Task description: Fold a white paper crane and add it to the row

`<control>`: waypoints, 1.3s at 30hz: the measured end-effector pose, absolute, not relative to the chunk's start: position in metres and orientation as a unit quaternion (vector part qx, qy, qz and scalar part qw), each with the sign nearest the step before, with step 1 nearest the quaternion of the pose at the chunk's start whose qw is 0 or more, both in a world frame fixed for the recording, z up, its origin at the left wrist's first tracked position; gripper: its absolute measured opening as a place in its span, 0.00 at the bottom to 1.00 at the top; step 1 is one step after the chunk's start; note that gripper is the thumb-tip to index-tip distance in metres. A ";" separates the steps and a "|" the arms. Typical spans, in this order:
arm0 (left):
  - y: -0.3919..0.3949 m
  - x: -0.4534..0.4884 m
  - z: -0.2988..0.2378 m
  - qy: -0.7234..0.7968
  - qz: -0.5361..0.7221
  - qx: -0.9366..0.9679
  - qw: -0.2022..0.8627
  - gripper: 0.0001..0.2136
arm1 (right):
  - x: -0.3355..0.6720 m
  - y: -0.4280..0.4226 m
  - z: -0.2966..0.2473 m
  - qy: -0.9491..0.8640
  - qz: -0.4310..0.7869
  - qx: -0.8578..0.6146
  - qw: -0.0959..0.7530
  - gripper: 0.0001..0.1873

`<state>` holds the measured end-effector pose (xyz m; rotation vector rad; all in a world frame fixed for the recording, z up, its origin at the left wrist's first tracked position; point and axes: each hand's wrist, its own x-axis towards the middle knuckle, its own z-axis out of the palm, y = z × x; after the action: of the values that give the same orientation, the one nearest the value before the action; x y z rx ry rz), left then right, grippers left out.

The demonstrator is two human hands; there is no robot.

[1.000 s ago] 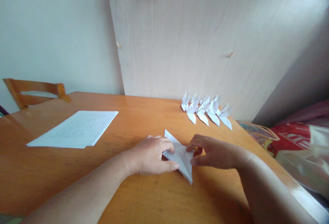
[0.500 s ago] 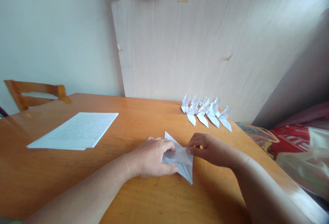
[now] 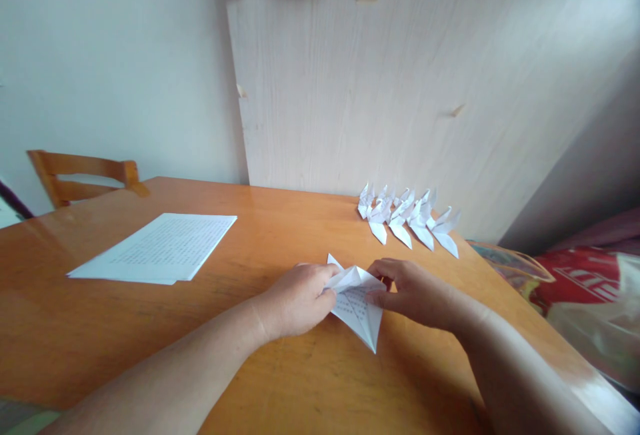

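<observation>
A partly folded white paper [image 3: 359, 305] lies on the orange wooden table [image 3: 150, 328], its lower point aimed toward me and its upper layers raised open. My left hand [image 3: 300, 298] pinches its left side with curled fingers. My right hand [image 3: 413, 292] pinches its right edge between thumb and fingers. Both hands rest on the tabletop around the paper.
Several finished white paper cranes [image 3: 407, 222] stand in a row at the table's far right edge. A stack of printed sheets [image 3: 160, 248] lies at the left. A wooden chair back [image 3: 85, 175] shows beyond the table. A pale wood panel [image 3: 400, 75] leans behind; plastic bags [image 3: 585, 288] sit at right.
The flat folded paper has been opened: its upper flap is lifted and spread between my hands. Both hands shifted slightly along its edges, and the view moved a little.
</observation>
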<state>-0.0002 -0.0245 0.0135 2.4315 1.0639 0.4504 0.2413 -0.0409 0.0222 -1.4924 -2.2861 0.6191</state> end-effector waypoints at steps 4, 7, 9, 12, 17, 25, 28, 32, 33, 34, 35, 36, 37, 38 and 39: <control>-0.024 0.000 0.011 0.373 0.180 0.879 0.239 0.09 | 0.236 -0.041 0.017 -0.806 0.186 -0.539 0.161 0.07; -0.021 0.000 0.009 0.371 0.188 0.879 0.234 0.10 | 0.229 -0.042 0.012 -0.808 0.161 -0.543 0.161 0.04; -0.020 -0.001 0.009 0.368 0.191 0.880 0.232 0.11 | 0.224 -0.043 0.011 -0.811 0.144 -0.541 0.166 0.03; -0.020 -0.001 0.011 0.372 0.189 0.874 0.249 0.11 | 0.218 -0.045 0.011 -0.811 0.135 -0.546 0.162 0.04; -0.022 -0.001 0.013 0.389 0.201 0.851 0.291 0.16 | 0.213 -0.045 0.008 -0.786 0.146 -0.579 0.163 0.10; -0.018 -0.002 0.008 0.411 0.214 0.834 0.299 0.15 | 0.218 -0.041 0.003 -0.769 0.237 -0.570 0.168 0.07; -0.017 -0.001 0.007 0.408 0.225 0.833 0.299 0.17 | 0.220 -0.041 0.004 -0.767 0.233 -0.575 0.163 0.05; -0.016 -0.001 0.007 0.405 0.224 0.837 0.291 0.18 | 0.219 -0.043 0.007 -0.762 0.216 -0.588 0.160 0.07; -0.016 -0.001 0.007 0.403 0.222 0.839 0.290 0.18 | 0.218 -0.043 0.008 -0.764 0.215 -0.588 0.158 0.08; -0.017 -0.002 0.007 0.401 0.221 0.840 0.291 0.19 | 0.217 -0.044 0.009 -0.766 0.214 -0.585 0.157 0.08; -0.017 -0.002 0.007 0.400 0.221 0.841 0.291 0.20 | 0.216 -0.045 0.011 -0.769 0.209 -0.582 0.160 0.08; -0.017 -0.002 0.007 0.399 0.221 0.842 0.289 0.21 | 0.214 -0.046 0.012 -0.773 0.202 -0.578 0.168 0.08; -0.018 -0.001 0.008 0.398 0.220 0.844 0.286 0.22 | 0.212 -0.046 0.012 -0.776 0.191 -0.575 0.178 0.07; -0.018 -0.001 0.008 0.396 0.219 0.846 0.282 0.22 | 0.211 -0.047 0.012 -0.777 0.181 -0.573 0.188 0.07; -0.019 -0.001 0.009 0.396 0.216 0.848 0.279 0.22 | 0.210 -0.047 0.012 -0.775 0.175 -0.574 0.197 0.07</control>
<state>-0.0010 -0.0192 0.0089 2.2740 1.0609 0.5802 0.2100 -0.0472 0.0119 -1.6080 -2.1713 0.4903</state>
